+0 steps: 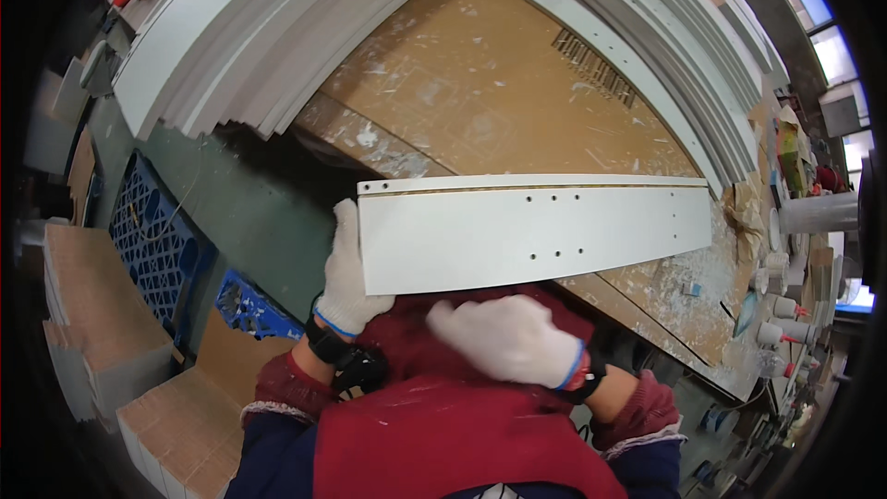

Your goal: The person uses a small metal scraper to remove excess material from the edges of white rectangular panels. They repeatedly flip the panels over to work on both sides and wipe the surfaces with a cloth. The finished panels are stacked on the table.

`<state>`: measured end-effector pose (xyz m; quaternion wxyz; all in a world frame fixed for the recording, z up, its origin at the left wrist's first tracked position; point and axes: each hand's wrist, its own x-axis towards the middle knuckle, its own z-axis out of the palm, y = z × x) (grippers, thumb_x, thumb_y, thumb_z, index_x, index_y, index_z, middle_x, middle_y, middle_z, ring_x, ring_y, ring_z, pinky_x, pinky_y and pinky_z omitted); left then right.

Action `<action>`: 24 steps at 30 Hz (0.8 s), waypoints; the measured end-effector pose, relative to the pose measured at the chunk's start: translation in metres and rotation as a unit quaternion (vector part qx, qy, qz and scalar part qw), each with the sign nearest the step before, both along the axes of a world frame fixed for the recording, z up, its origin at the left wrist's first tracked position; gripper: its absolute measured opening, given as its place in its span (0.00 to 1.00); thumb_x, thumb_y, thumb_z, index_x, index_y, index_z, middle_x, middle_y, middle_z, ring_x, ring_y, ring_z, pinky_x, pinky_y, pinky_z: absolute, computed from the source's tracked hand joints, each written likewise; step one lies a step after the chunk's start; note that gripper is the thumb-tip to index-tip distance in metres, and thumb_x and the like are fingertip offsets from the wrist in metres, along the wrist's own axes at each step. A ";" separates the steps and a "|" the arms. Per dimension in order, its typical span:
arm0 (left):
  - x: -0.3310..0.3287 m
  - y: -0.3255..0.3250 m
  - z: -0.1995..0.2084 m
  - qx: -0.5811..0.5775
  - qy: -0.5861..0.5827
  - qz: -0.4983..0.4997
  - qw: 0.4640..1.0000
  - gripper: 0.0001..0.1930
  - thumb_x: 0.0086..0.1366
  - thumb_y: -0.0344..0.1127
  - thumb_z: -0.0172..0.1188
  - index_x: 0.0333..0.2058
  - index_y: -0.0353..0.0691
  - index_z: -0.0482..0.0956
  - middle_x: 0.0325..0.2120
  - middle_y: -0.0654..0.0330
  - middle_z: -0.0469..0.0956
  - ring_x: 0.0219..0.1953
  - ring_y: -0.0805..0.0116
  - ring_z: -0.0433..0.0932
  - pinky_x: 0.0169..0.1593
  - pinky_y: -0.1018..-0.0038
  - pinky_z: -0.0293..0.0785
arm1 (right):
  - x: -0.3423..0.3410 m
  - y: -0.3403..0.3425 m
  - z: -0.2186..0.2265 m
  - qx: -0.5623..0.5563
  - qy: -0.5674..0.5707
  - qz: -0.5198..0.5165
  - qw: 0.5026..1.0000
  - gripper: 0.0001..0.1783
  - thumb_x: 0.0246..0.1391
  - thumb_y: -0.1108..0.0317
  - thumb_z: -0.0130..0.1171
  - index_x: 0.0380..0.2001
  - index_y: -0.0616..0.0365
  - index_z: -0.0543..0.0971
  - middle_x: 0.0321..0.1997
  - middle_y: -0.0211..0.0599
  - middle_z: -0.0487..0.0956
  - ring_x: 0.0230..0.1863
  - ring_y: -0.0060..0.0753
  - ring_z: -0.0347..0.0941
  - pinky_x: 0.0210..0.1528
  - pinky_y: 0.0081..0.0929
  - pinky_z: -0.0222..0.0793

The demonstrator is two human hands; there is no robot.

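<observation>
A long white board (443,245) with small drilled holes and a groove along its far edge lies crosswise in front of me, its right part over the worktable. My left hand (346,273), in a white knit glove, grips the board's left end; some of its fingers are hidden behind the board. Just below the board's near edge, in front of the red apron (443,444), is my gloved right hand (508,337). It is apart from the board, and motion smears its fingers, so I cannot make out anything in them.
Long white panels are stacked at the far left (249,32) and far right (665,28) of the brown worktable (443,83). A row of small dowel-like pins (591,66) lies by the right stack. Glue bottles (785,308) line the right side. Blue pallets (152,240) and cardboard-topped stacks (111,286) stand left.
</observation>
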<state>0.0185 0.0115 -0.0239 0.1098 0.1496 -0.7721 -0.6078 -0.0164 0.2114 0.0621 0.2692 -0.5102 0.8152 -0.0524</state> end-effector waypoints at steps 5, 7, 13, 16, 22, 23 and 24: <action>0.013 -0.022 -0.017 -0.151 0.070 -0.127 0.978 0.24 0.53 0.37 0.61 0.48 0.31 0.73 0.42 0.46 0.77 0.46 0.48 0.77 0.50 0.62 0.74 | -0.018 0.042 0.000 -0.147 -0.152 -0.136 0.968 0.16 0.57 0.64 0.51 0.49 0.53 0.72 0.36 0.41 0.79 0.34 0.44 0.78 0.35 0.36 0.75; 0.018 -0.031 -0.018 -0.360 0.149 -0.167 0.906 0.24 0.50 0.37 0.64 0.46 0.30 0.75 0.39 0.45 0.78 0.45 0.45 0.77 0.52 0.60 0.73 | -0.022 0.080 0.010 -0.179 -0.141 -0.279 0.933 0.20 0.56 0.62 0.55 0.52 0.51 0.73 0.41 0.43 0.79 0.39 0.47 0.77 0.40 0.35 0.74; 0.024 -0.042 0.002 0.495 -0.052 0.064 0.865 0.23 0.71 0.41 0.46 0.58 0.31 0.63 0.53 0.47 0.70 0.50 0.56 0.76 0.48 0.64 0.79 | -0.017 0.202 0.025 -0.298 -0.009 -0.654 0.695 0.14 0.56 0.69 0.56 0.44 0.61 0.77 0.30 0.33 0.78 0.31 0.25 0.73 0.35 0.24 0.70; 0.033 -0.067 -0.005 0.465 -0.077 0.070 0.879 0.23 0.71 0.42 0.47 0.57 0.31 0.64 0.51 0.47 0.72 0.48 0.57 0.77 0.45 0.68 0.80 | -0.026 0.262 0.027 -0.280 0.063 -0.749 0.597 0.14 0.56 0.69 0.56 0.44 0.64 0.77 0.30 0.26 0.76 0.30 0.16 0.68 0.34 0.18 0.66; 0.032 -0.066 0.005 0.353 -0.120 0.107 0.922 0.22 0.70 0.44 0.50 0.54 0.31 0.66 0.44 0.52 0.76 0.40 0.63 0.80 0.39 0.72 0.82 | -0.050 0.350 0.004 -0.148 0.202 -0.730 0.636 0.20 0.54 0.67 0.57 0.49 0.62 0.75 0.38 0.39 0.78 0.38 0.33 0.73 0.43 0.28 0.69; 0.033 -0.064 0.008 0.342 -0.130 0.120 0.923 0.22 0.69 0.43 0.50 0.53 0.31 0.66 0.43 0.53 0.76 0.39 0.63 0.80 0.38 0.73 0.82 | -0.055 0.354 0.001 -0.092 0.240 -0.711 0.654 0.21 0.53 0.67 0.58 0.50 0.61 0.74 0.41 0.43 0.78 0.40 0.38 0.74 0.46 0.30 0.69; 0.034 -0.064 0.007 0.337 -0.132 0.119 0.924 0.22 0.69 0.43 0.51 0.53 0.31 0.67 0.43 0.53 0.76 0.38 0.63 0.81 0.37 0.72 0.82 | -0.052 0.354 0.002 -0.107 0.243 -0.690 0.673 0.23 0.51 0.67 0.59 0.51 0.60 0.73 0.44 0.45 0.76 0.43 0.42 0.73 0.48 0.32 0.68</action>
